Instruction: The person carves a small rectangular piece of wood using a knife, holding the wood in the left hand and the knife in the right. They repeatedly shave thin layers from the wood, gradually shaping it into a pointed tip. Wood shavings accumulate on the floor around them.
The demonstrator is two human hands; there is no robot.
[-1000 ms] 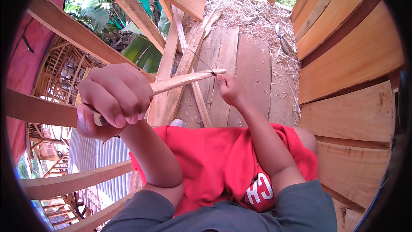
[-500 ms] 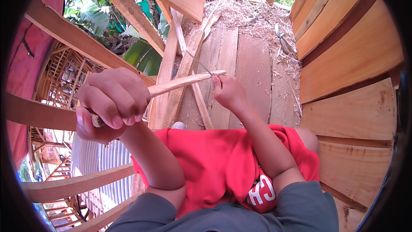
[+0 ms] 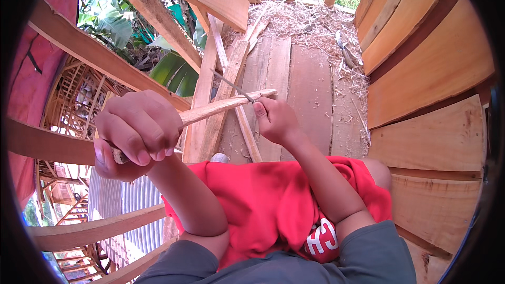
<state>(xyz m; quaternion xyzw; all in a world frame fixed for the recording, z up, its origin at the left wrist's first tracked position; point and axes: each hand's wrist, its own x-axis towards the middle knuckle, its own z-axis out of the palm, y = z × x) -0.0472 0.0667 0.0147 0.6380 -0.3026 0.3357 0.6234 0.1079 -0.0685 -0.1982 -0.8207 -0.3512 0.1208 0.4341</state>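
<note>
My left hand [image 3: 139, 129] is closed around the near end of a pale wooden stick [image 3: 218, 107], which points away to the right. My right hand [image 3: 277, 121] is a fist, just beyond the middle of my lap, near the stick's far end. Out of that fist a thin, dark knife blade [image 3: 231, 84] runs up and to the left, crossing the stick a little short of its tip. My fingers hide the knife's handle. The stick's surface looks freshly shaved along its length.
Wood shavings [image 3: 315, 18] cover the far part of the plank floor [image 3: 310, 94]. Another curved tool, perhaps a knife [image 3: 344, 50], lies among them at right. Loose boards [image 3: 226, 87] lean ahead; slatted rails [image 3: 105, 55] stand left, a board wall [image 3: 426, 84] right. Red cloth [image 3: 252, 194] covers my lap.
My right hand and the knife blade have come slightly toward me and left along the stick. The left hand and the stick have dipped a little.
</note>
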